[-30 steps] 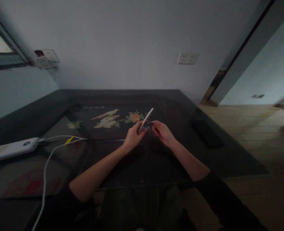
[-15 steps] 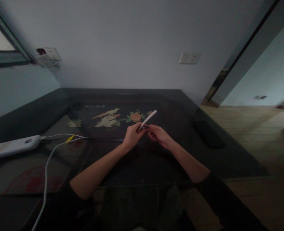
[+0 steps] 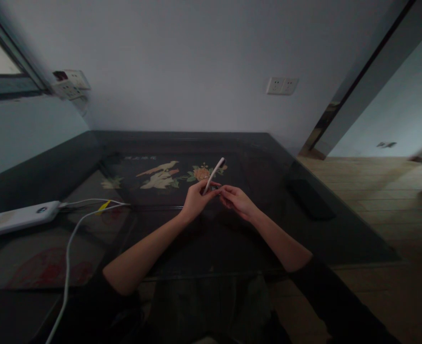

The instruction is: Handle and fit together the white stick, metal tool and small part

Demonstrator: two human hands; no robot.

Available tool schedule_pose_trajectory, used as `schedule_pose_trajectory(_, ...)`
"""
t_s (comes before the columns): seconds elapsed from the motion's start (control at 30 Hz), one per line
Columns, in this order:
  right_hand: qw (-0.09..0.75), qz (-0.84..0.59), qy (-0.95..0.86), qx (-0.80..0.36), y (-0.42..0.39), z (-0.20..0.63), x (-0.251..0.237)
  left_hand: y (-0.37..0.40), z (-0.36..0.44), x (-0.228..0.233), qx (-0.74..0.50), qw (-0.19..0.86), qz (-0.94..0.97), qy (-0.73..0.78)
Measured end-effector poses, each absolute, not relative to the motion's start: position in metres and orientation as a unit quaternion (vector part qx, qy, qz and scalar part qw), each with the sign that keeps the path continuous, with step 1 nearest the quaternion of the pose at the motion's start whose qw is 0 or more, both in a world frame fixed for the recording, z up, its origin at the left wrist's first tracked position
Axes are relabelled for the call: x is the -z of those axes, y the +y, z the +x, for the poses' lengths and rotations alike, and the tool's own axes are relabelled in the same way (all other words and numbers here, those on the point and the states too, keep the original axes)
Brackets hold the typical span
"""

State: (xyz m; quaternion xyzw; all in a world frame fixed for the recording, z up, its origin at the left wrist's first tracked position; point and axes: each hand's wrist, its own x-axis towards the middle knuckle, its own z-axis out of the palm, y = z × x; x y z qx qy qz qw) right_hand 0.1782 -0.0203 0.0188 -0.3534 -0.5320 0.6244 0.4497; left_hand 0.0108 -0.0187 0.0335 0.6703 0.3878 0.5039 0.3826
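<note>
One slim white piece (image 3: 214, 177), held over a dark tabletop (image 3: 204, 253)

White piece: stood tilted, its dark upper end leaning away and to the right; its lower end sat in the left hand (image 3: 195, 197), above the near edge of the printed birds (image 3: 161, 180) and flower (image 3: 201, 173).

Left hand: grip closed, thumb and fingers pinching the lower part of the white piece.

Right hand (image 3: 236, 199): fingers bunched close, tips at the left thumb; whether they pinched anything could not be told.

Small metallic-looking part (image 3: 215, 188): lay between the hands, mostly covered; form too small to read.

Handling, as judged: such fine work called for a firm, unmoving left grip, with only the right fingertips making small, light adjustments. Forearms low over the tabletop would have steadied both hands; turning the part toward better light would have helped, since the fingers masked it and the room was dim. Too hard a squeeze risked a slip.

Also present: white device (image 3: 21, 219) with white cable (image 3: 68, 258) and yellow tag (image 3: 104, 207), at left; flat black object (image 3: 311, 199), at right, well apart from the hands
</note>
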Motion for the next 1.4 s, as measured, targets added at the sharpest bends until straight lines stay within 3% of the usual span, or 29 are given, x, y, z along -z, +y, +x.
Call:
schedule_pose_trajectory(0.6,0.506,-0.36,-0.56,-0.549,-0.022,0.185,-0.034,-0.021,0.009,-0.037,-0.493,0.363,0.693,0.381)
schedule_pose_trajectory(0.93,0.465,-0.273,-0.53,-0.654,-0.024,0.181,-0.026,-0.025,0.011,-0.039,-0.518,0.404,0.678,0.331)
schedule_pose_trajectory(1.4,0.435,-0.201,-0.516,-0.71,-0.026,0.18,-0.022,-0.022,0.01,-0.031,-0.517,0.43,0.668,0.319)
